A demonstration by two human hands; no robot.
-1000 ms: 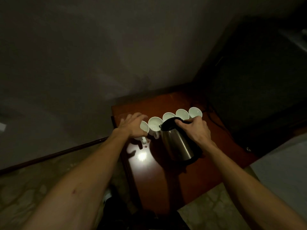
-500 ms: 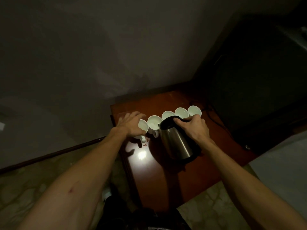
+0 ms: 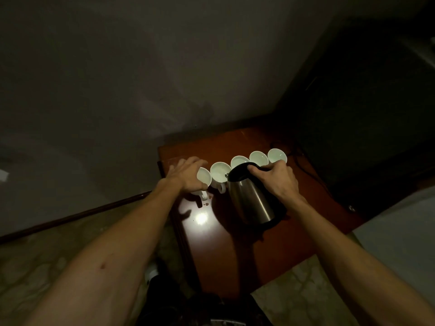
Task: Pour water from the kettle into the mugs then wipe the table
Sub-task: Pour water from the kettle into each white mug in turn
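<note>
Several white mugs stand in a row across the back of a small red-brown table [image 3: 237,250]. My right hand [image 3: 279,181] grips the black handle of a steel kettle [image 3: 253,200], which is tilted with its spout over the second mug from the left [image 3: 220,171]. My left hand [image 3: 184,175] wraps around the leftmost mug [image 3: 204,177] from its left side. The other mugs [image 3: 259,157] sit further right, partly behind the kettle lid.
A few small drops [image 3: 206,204] lie on the table in front of the leftmost mug, near a bright light reflection. A dark cable [image 3: 306,170] runs along the table's right back. A dark cabinet stands at right, a wall behind, tiled floor below.
The kettle has shifted slightly left and tipped a little more toward the second mug. My left hand stays on the leftmost mug.
</note>
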